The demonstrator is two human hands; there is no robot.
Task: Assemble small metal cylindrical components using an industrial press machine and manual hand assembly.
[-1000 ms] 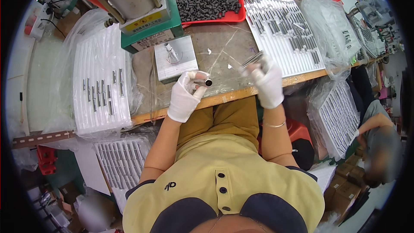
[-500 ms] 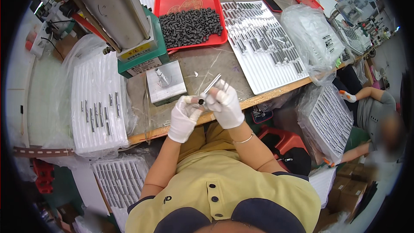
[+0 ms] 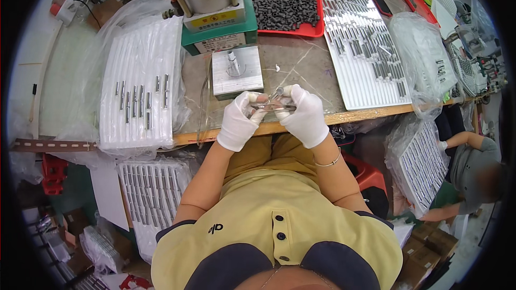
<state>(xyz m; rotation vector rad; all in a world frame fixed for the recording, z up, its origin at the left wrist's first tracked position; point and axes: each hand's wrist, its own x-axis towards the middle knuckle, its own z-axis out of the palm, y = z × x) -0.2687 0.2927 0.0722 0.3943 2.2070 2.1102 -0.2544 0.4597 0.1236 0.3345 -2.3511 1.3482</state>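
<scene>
Both hands wear white gloves with bare fingertips and meet just above the table's front edge. My left hand (image 3: 239, 122) is closed on one end of a shiny metal tube (image 3: 273, 107). Its other end lies in the closed fingers of my right hand (image 3: 305, 117). A second metal piece (image 3: 277, 93) sticks up by the right fingertips; whether it is a separate tube I cannot tell. Just beyond my left hand stands a metal block (image 3: 237, 80) with an upright stepped pin (image 3: 233, 63), below a green-based press (image 3: 220, 37).
A red tray (image 3: 321, 0) holds many black sleeves. To its right lies a white ridged tray (image 3: 371, 100) of metal tubes, a phone (image 3: 380, 4) beside it. On the left, another white tray (image 3: 110, 123) carries several tubes. A co-worker (image 3: 473, 166) is at the far right.
The tube has swung from slanting up and away to lying roughly level between my hands. My view has shifted, so the table's things sit higher and further right.
</scene>
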